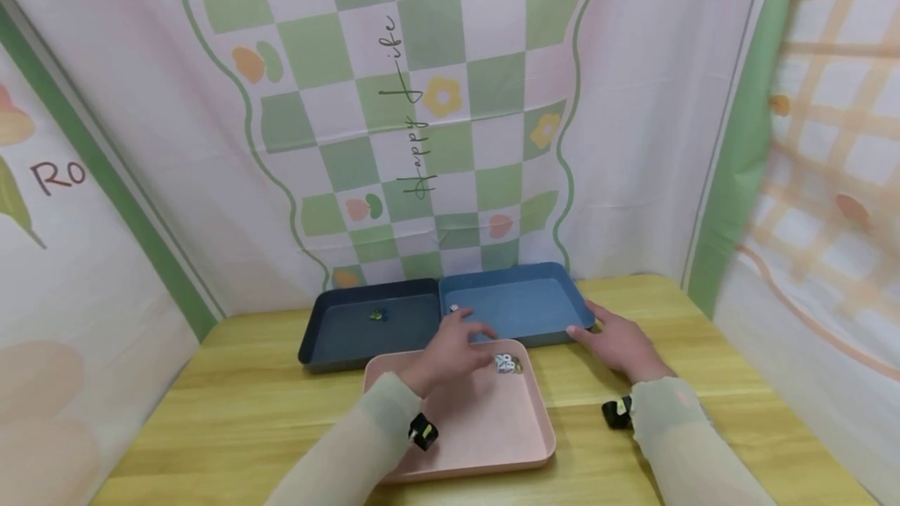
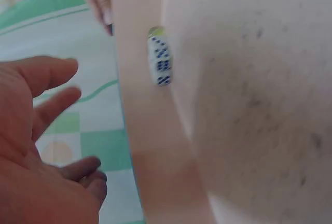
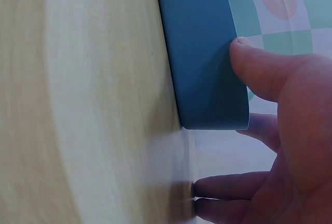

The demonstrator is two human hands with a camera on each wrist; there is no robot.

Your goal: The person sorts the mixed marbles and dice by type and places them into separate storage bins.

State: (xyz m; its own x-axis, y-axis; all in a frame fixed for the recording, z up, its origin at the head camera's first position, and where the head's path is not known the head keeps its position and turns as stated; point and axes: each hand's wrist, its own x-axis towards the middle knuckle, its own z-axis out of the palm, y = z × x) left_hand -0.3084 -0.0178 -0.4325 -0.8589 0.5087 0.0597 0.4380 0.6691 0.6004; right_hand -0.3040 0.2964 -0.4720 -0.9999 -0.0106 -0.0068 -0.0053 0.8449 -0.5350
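My left hand (image 1: 453, 350) hovers over the far part of a pink tray (image 1: 544, 443), palm down and fingers spread, with nothing in its grasp. Its fingertips reach toward the near left corner of a blue tray (image 1: 520, 311). A small white die (image 1: 454, 308) lies in that corner, just past the fingers. White dice with blue pips (image 2: 162, 60) cluster with a yellowish piece in the pink tray's far right corner. At the blue tray's near right corner, my right hand (image 1: 622, 342) grips the tray, thumb (image 3: 254, 66) on the front rim and a finger round the side.
Left of the blue tray, a dark tray (image 1: 341, 361) stands against it, holding a few small yellow-green and dark pieces (image 1: 378, 315). All three trays sit on a wood-grain table (image 1: 232, 404). A printed curtain (image 1: 436, 139) hangs right behind the back trays.
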